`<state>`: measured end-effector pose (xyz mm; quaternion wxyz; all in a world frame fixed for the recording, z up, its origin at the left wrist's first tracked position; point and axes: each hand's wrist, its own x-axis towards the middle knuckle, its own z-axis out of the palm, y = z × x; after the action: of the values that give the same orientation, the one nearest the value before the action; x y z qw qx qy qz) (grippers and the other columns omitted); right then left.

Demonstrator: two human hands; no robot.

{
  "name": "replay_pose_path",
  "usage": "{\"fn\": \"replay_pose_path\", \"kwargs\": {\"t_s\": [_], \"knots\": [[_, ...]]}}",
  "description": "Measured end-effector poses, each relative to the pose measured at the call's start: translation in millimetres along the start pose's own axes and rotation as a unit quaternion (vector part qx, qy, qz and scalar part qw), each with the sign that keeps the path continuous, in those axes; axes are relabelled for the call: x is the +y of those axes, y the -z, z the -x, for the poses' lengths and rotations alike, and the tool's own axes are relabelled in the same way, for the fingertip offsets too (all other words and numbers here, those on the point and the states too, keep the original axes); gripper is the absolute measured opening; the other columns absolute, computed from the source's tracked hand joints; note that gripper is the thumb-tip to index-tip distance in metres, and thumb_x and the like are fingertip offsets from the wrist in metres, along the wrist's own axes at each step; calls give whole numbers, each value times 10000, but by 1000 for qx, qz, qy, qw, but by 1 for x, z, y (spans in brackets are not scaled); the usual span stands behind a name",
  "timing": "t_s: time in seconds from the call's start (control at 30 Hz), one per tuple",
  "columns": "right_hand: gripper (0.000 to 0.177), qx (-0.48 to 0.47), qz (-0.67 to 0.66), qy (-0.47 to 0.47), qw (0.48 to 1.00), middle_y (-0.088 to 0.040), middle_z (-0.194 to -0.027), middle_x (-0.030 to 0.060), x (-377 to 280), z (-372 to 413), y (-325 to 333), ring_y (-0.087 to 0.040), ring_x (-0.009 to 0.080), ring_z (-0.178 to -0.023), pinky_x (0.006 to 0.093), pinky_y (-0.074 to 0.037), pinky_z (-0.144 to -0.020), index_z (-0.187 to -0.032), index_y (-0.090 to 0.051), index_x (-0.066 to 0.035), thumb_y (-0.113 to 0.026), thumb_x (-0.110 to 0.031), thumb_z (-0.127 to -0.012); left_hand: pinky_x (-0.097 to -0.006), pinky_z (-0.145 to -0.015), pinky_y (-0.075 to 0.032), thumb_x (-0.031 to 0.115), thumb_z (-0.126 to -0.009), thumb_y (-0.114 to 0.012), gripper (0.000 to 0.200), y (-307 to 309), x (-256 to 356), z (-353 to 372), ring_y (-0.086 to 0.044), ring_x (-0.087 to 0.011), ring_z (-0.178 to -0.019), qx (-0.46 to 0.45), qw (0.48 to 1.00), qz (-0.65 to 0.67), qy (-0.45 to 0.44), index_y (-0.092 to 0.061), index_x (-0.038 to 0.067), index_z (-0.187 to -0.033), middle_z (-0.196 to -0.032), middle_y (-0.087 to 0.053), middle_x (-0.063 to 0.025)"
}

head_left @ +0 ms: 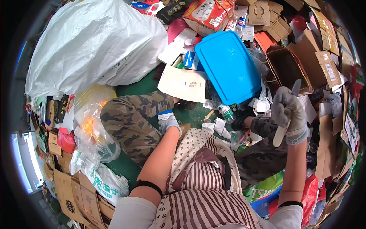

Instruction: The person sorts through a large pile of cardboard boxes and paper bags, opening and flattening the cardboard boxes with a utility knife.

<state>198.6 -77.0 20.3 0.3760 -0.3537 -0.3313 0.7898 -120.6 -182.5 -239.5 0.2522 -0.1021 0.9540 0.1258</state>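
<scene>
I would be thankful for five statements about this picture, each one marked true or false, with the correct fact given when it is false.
1. The right hand holds a knife. True.
2. The left hand is bare. False: it wears a glove.
3. A bottle with a green label lies just below the blue lid in the picture. True.
4. The big white sack is at the lower right of the picture. False: it is at the upper left.
5. The person wears camouflage-patterned trousers. True.
</scene>
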Motion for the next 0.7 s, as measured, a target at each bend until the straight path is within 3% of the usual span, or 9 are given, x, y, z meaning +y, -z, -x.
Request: {"fn": "replay_pose_path", "kwargs": {"t_s": [0.1, 0.2, 0.23, 0.4, 0.47, 0.57, 0.6, 0.67, 0.7], "knots": [[211, 17, 5, 22, 1000, -507, -619, 14, -33, -14, 22, -403, 54, -407, 172, -296, -337, -869, -517, -53, -545, -262, -858, -421, -932, -434, 499, -668, -699, 815, -3, 10, -17, -507, -319, -1159, -165, 934, -270, -168, -420, 99, -1321, -1312, -483, -122], [193, -3, 34, 58, 998, -512, -635, 10, -39, -32, 39, -408, 44, -421, 168, -293, -347, -868, -523, -64, -538, -256, -862, -445, -1017, -343, 544, -637, -700, 852, 1, 30, 9, -403, -350, -1263, -236, 741, -510, -367, -435, 147, -1343, -1372, -427, -169], [185, 2, 48, 70, 996, -513, -640, 10, -36, -34, 42, -411, 42, -425, 168, -292, -350, -864, -523, -67, -536, -252, -863, -444, -1046, -311, 559, -608, -730, 964, 11, 38, 31, -371, -370, -1283, -269, 716, -534, -359, -342, 184, -1407, -1431, -349, -152], [200, 77, 71, 51, 993, -548, -663, 23, -35, -24, 26, -423, 61, -426, 176, -269, -357, -944, -598, -57, -566, -229, -847, -617, -1043, -208, 558, -573, -769, 1104, 22, 9, 48, -176, -371, -1376, -213, 490, -669, -518, -191, 236, -1456, -1522, -113, -126], [206, 77, 78, 61, 992, -544, -645, 18, -38, -25, 28, -426, 63, -423, 179, -274, -358, -952, -604, -54, -597, -224, -835, -646, -1029, -189, 418, -689, -731, 919, 23, 6, 37, -137, -369, -1388, -146, 469, -692, -530, -233, 246, -1442, -1523, -115, -127], [205, 56, 58, 58, 995, -550, -634, 20, -41, -26, 32, -434, 64, -419, 180, -287, -360, -939, -608, -45, -616, -220, -833, -576, -1032, -253, 114, -818, -554, 650, -27, 6, -27, -245, -369, -1343, -72, 535, -608, -582, -310, 231, -1409, -1502, -179, -126], [218, 55, 59, 51, 995, -551, -627, 25, -43, -24, 30, -443, 64, -419, 182, -298, -360, -933, -610, -47, -633, -238, -832, -555, -1003, -298, 128, -817, -570, 603, -42, 5, -43, -293, -360, -1316, -61, 498, -619, -604, -369, 224, -1378, -1490, -210, -117], [255, 19, 48, 69, 996, -553, -628, 32, -40, -24, 31, -445, 68, -418, 185, -308, -362, -925, -611, -50, -661, -279, -825, -549, -972, -330, 145, -843, -555, 523, -17, 14, -10, -294, -366, -1316, -25, 324, -718, -615, -432, 217, -1346, -1484, -231, -118], [300, 8, 62, 90, 994, -554, -634, 37, -36, -24, 35, -446, 73, -417, 185, -316, -365, -922, -610, -52, -679, -324, -816, -544, -959, -343, 161, -853, -549, 482, -22, 11, -18, -297, -368, -1314, -31, 294, -733, -612, -465, 206, -1326, -1478, -245, -119]]}}
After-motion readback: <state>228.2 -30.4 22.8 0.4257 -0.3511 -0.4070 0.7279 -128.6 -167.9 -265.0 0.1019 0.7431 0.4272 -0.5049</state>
